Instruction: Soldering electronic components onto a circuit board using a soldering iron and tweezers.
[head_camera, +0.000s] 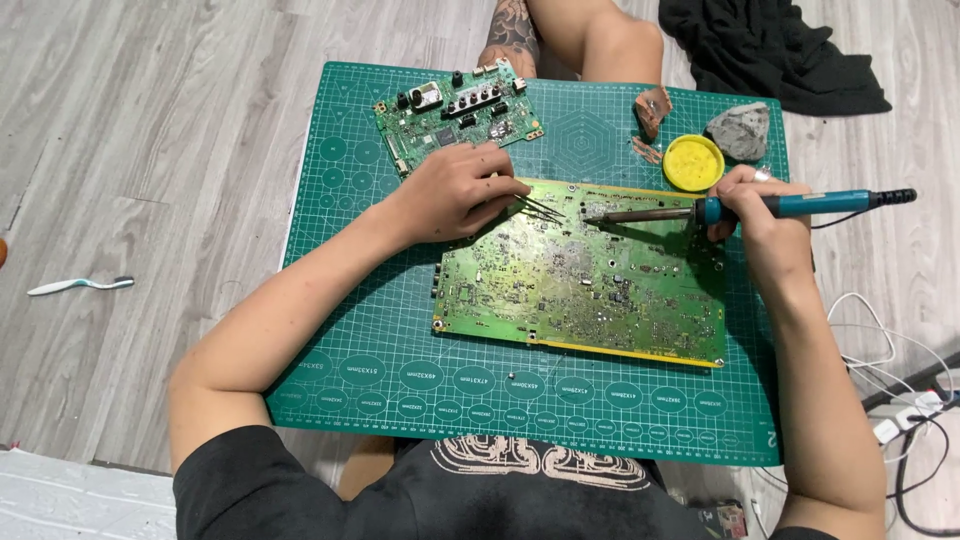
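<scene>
pinching tweezers (540, 208) in the left hand (455, 190) and gripping a soldering iron (700, 210) in the right hand (765, 225), both tips meet near the large circuit board's (585, 280) top edge, apparently mid-rework, needing steady heat next.

Single head view, looking steeply down from above the person's own chest, close over a green mat (350, 300) on the floor, forearms entering from the bottom edge, knees at the top, mat filling most of the frame.

Small board (455, 115) behind large board (585, 275) on mat (350, 330)
</scene>
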